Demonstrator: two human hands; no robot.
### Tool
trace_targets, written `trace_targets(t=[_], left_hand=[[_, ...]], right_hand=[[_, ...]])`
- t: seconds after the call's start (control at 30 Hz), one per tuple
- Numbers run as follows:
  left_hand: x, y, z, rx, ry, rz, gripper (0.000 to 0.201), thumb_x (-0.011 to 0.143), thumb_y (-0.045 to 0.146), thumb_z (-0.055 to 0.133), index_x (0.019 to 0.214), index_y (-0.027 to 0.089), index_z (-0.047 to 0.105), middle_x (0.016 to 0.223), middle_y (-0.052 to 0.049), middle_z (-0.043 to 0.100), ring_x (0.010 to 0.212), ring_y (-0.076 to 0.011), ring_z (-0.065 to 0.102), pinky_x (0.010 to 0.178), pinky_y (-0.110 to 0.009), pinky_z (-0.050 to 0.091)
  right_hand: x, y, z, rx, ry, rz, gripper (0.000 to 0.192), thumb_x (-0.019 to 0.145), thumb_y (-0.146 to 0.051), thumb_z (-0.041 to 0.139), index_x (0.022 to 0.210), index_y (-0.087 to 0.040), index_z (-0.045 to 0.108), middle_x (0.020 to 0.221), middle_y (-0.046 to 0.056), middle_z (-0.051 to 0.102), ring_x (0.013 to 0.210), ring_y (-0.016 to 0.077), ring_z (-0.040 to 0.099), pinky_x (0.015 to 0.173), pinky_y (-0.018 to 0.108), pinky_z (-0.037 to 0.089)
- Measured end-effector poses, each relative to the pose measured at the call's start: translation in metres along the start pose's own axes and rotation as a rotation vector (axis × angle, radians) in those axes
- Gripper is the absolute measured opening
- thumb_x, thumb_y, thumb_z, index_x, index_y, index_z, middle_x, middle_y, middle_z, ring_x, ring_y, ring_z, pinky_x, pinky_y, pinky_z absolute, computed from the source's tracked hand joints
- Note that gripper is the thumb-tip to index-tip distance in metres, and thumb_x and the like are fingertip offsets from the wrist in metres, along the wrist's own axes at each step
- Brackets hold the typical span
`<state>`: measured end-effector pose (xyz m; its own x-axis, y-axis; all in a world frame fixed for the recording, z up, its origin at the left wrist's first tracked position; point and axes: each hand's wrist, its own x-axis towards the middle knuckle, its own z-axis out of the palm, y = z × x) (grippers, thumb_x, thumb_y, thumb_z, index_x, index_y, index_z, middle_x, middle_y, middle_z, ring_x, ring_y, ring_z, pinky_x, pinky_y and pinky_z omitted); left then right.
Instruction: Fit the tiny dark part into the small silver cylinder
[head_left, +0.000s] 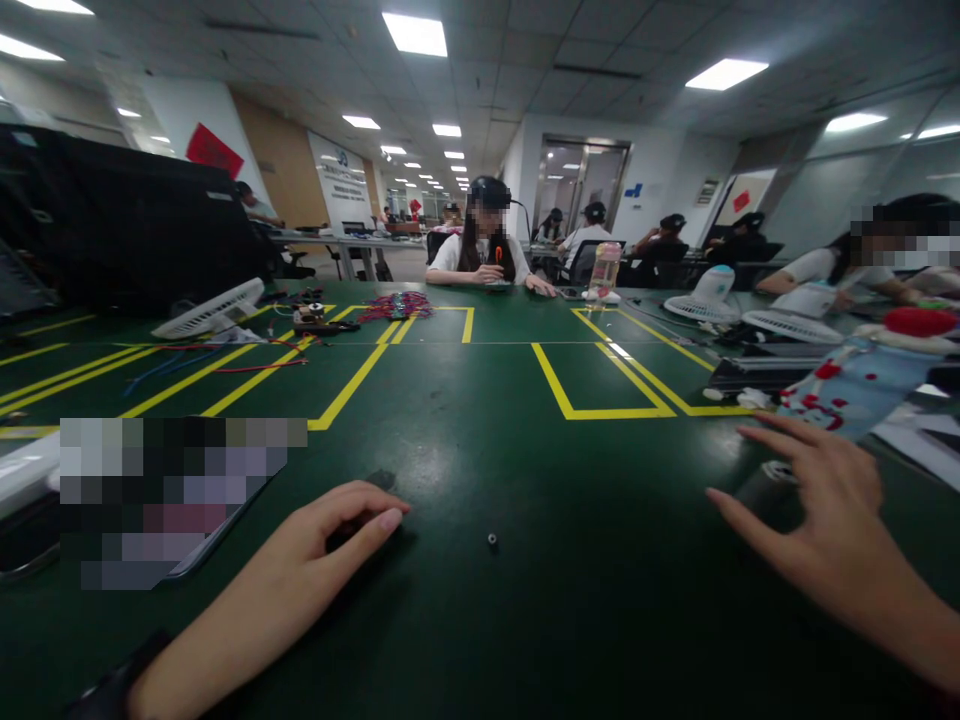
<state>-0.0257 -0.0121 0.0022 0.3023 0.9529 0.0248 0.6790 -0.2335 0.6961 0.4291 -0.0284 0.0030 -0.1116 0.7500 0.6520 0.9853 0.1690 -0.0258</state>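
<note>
Left hand [330, 535] curled over small dark object [375, 482]; right hand [817, 520] spread open above grey cylinder [765, 485].

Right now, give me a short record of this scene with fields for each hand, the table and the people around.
left hand: left hand rests on the green table, fingers curled over a small dark object
right hand: right hand spread open, fingers over a dark cylinder
between hands: tiny round part lying loose
table markings: yellow tape boxes
far side: a person seated, holding an orange-handled tool
right edge: white fans, patterned bottle
</note>
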Motion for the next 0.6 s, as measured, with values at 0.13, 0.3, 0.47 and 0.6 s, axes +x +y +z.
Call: trace_targets(t=[0.13,0.3,0.47,0.6], left_hand=[[0.001,-0.001,0.003,0.016,0.002,0.005,0.024,0.091,0.045,0.049,0.102,0.030,0.065,0.109,0.000,0.065,0.103,-0.0223,0.060,0.093,-0.036,0.046],[-0.004,-0.006,0.002,0.045,0.023,0.016,0.024,0.092,0.045,0.049,0.100,0.029,0.064,0.106,0.000,0.064,0.101,-0.0216,0.060,0.092,-0.034,0.045],[-0.004,-0.003,0.003,0.047,0.022,0.019,0.024,0.092,0.044,0.048,0.096,0.028,0.065,0.105,0.000,0.063,0.099,-0.0206,0.059,0.089,-0.032,0.046],[-0.001,0.005,0.004,0.052,0.004,0.025,0.027,0.092,0.046,0.047,0.093,0.026,0.066,0.104,-0.001,0.061,0.097,-0.0211,0.059,0.088,-0.032,0.046]], right_hand=[[0.019,-0.103,0.009,0.342,-0.309,-0.306,0.038,0.084,-0.037,0.055,0.121,-0.031,0.052,0.125,0.003,0.051,0.115,0.0203,0.045,0.096,0.040,0.034],[0.037,-0.180,0.027,0.554,-0.584,-0.350,0.017,0.088,-0.036,0.051,0.094,-0.030,0.065,0.097,-0.002,0.061,0.093,0.0145,0.050,0.082,0.034,0.033],[0.042,-0.124,0.007,0.451,-0.456,-0.232,0.014,0.085,-0.032,0.051,0.090,-0.023,0.060,0.094,0.000,0.060,0.089,0.0128,0.052,0.079,0.031,0.035],[0.029,-0.025,-0.020,0.132,-0.162,-0.029,0.019,0.082,-0.039,0.053,0.089,-0.022,0.059,0.099,0.004,0.060,0.095,0.0176,0.054,0.085,0.035,0.038]])
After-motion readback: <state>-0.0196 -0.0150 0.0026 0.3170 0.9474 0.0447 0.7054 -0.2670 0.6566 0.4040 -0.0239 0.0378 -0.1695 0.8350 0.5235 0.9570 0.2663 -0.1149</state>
